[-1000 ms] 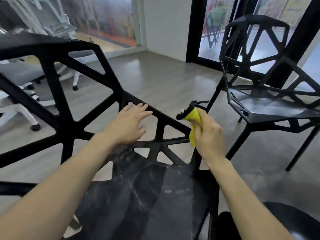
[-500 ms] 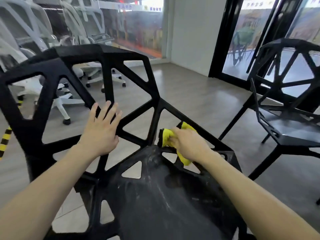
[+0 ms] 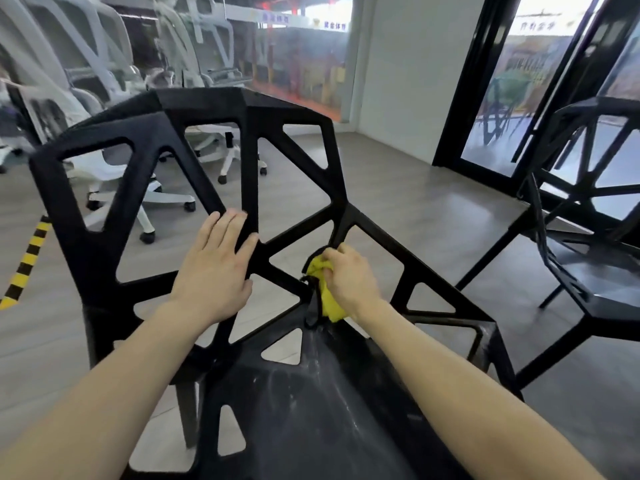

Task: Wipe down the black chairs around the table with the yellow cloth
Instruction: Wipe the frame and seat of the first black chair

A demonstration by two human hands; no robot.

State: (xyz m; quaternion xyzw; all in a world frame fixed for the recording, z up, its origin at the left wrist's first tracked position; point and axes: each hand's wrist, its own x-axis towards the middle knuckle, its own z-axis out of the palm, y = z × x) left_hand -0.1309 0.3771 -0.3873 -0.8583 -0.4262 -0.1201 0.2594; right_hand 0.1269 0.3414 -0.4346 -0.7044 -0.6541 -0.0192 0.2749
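Fingers (image 3: 225, 225) of the left hand (image 3: 213, 271) stay flat on the black chair (image 3: 166, 109); the right hand (image 3: 348, 277), gripping the yellow cloth (image 3: 327, 299), has moved right along the struts.

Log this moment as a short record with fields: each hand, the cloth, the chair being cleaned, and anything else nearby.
left hand: flat, fingers straight, resting on the backrest struts
right hand: grips the yellow cloth against a strut where backrest meets seat
near black chair: open lattice back, streaked seat
second black chair: to the right, untouched
background: white office chairs, grey floor
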